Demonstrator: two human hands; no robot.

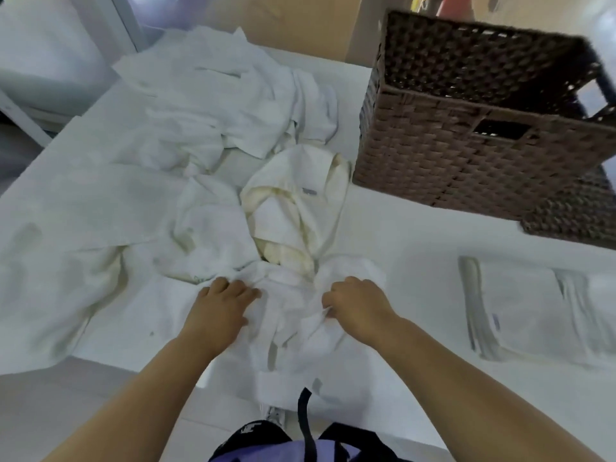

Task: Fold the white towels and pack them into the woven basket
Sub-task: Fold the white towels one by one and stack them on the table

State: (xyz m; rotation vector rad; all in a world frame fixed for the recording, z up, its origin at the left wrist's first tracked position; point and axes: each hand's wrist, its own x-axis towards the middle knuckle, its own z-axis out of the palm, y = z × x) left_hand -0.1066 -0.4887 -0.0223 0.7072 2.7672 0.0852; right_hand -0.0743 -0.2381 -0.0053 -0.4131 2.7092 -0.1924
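Observation:
A crumpled white towel [293,331] lies at the table's near edge and hangs a little over it. My left hand [220,311] presses on its left part with fingers spread. My right hand [356,305] pinches a fold of the same towel. Behind it a heap of unfolded white towels [213,128] spreads across the left and middle, with a cream-tinged one [296,201] in the centre. A folded white towel [533,311] rests flat at the right. The brown woven basket [466,155] stands at the back right, and its inside looks empty.
The white table [400,228] ends near my body at the bottom. A second piece of brown weave [573,211] lies just right of the basket. A cardboard box [300,25] stands behind the table. White furniture sits at the far left.

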